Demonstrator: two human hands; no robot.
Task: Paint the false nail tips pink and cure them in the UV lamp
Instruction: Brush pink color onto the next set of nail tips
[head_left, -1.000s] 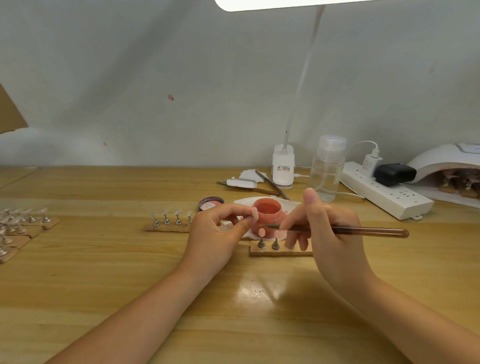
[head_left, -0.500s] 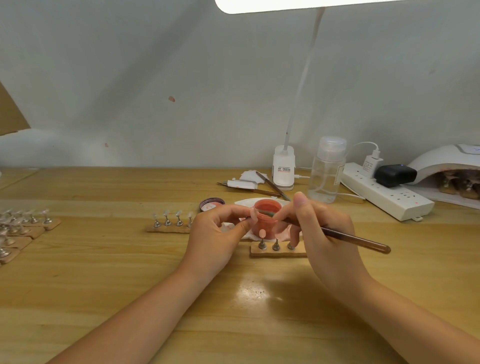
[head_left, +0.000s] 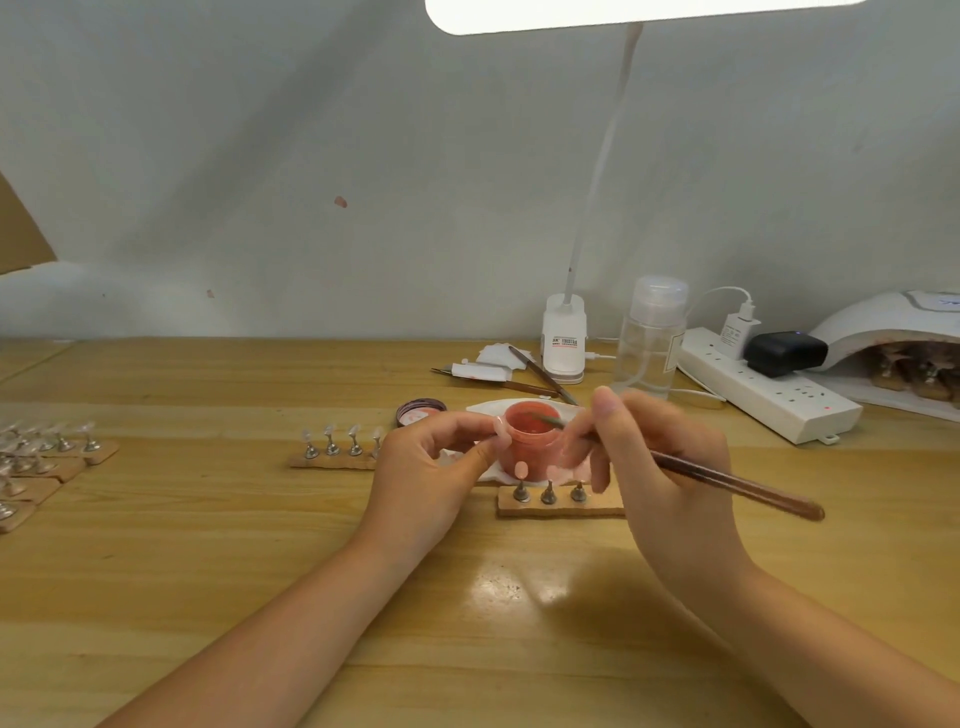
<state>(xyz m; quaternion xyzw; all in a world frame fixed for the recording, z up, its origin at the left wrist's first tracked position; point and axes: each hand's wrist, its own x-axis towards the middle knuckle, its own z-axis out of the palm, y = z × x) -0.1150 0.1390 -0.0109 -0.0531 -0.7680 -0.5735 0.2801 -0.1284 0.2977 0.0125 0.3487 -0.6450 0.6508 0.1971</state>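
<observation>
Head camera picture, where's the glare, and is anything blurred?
In the head view, the desk lamp burns out to plain white at the top edge and throws a bright glare patch on the table between the forearms. The right hand holding the brush is smeared by motion; the left hand looks sharper.

I watched the right hand swing the brush from lying level across the front of the pink pot to a slant, its back end dropping low to the right. The tip rose and went into the pot's open mouth. The hand itself shifted up and back toward the pot.
</observation>
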